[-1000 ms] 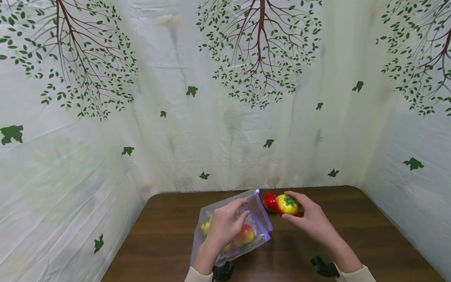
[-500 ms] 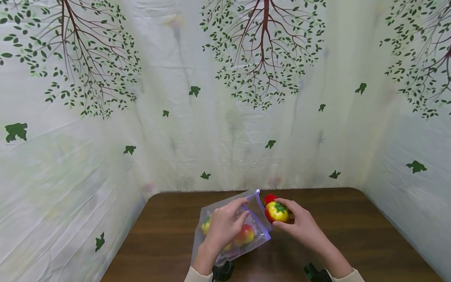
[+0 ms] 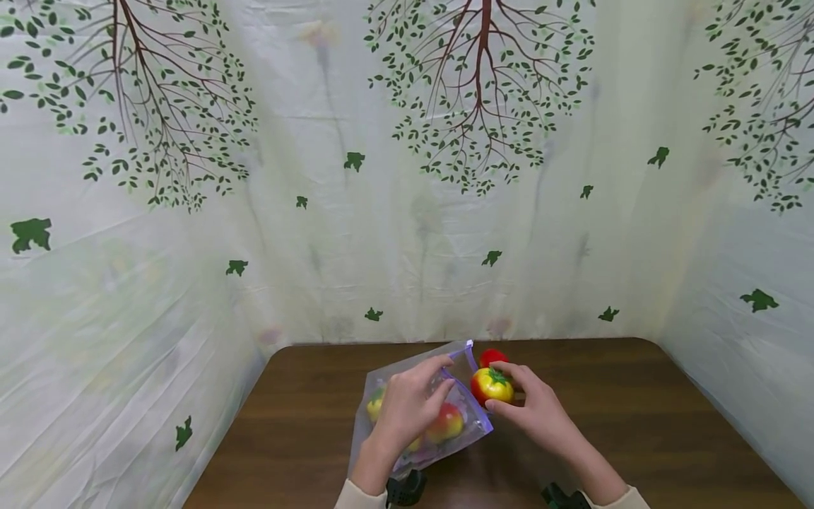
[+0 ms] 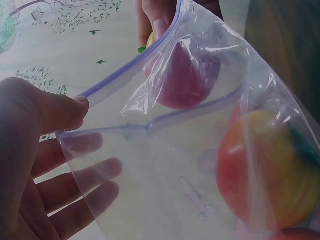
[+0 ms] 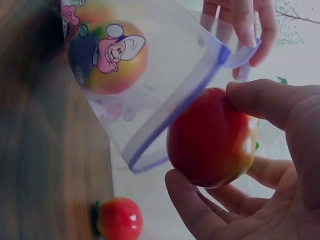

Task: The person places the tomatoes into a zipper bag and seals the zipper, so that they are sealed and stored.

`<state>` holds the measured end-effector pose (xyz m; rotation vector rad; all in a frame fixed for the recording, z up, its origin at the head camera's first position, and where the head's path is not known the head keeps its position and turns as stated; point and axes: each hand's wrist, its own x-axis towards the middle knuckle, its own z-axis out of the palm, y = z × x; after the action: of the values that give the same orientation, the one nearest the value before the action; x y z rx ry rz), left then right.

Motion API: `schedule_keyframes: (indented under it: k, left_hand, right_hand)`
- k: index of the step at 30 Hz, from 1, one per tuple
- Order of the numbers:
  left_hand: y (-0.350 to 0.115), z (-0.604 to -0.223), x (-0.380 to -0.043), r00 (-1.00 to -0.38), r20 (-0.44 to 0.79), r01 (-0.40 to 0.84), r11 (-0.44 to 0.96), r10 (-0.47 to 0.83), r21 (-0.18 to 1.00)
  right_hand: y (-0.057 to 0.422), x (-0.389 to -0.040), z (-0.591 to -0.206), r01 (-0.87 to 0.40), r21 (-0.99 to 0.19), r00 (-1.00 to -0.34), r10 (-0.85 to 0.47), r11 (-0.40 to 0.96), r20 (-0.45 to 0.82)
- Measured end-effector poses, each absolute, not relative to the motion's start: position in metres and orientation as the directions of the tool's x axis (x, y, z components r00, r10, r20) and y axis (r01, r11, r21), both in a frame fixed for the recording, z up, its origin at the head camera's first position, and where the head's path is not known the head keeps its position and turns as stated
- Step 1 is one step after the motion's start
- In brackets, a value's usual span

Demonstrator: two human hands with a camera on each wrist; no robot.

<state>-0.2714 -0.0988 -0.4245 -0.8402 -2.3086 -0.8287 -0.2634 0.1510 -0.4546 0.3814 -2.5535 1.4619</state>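
Note:
My left hand point(image 3: 407, 403) pinches the mouth of a clear zip bag point(image 3: 389, 377), thumb on one side, the other fingers seen through the plastic in the left wrist view. The bag's purple zip edge point(image 5: 195, 100) gapes open. Inside lie several fruits, among them a red-and-yellow one point(image 4: 270, 170). My right hand point(image 3: 540, 408) holds a shiny red-and-yellow tomato point(image 3: 488, 387) with a green leafy top between thumb and fingers. This tomato is right at the bag's mouth; in the right wrist view it overlaps the purple rim point(image 5: 150, 162).
Behind the held tomato, a smaller red tomato point(image 3: 493, 357) sits on the brown wooden table point(image 3: 286, 424). A pale curtain point(image 3: 420, 283) printed with trees and leaves hangs behind the table's far edge. Dark camera mounts point(image 3: 407, 488) are strapped to the wrists.
My right hand has carried the red-and-yellow tomato left and slightly nearer, from beside the small red tomato to the bag's mouth. The left hand and bag have stayed nearly still.

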Motion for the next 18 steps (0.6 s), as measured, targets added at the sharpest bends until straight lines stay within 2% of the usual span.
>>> schedule_keyframes:
  k: [10, 18]
  left_hand:
    - [-0.0974, -0.4214, -0.2699, -0.661, 0.645, 0.707, 0.607, 0.384, 0.362]
    - [-0.097, -0.4223, -0.2672, -0.674, 0.628, 0.699, 0.611, 0.388, 0.373]
  right_hand:
    - [0.1425, -0.2619, -0.4538, -0.232, -0.873, -0.971, -0.148, 0.428, 0.185]
    - [0.1412, -0.2593, -0.4592, -0.245, -0.894, -0.964, -0.189, 0.375, 0.186]
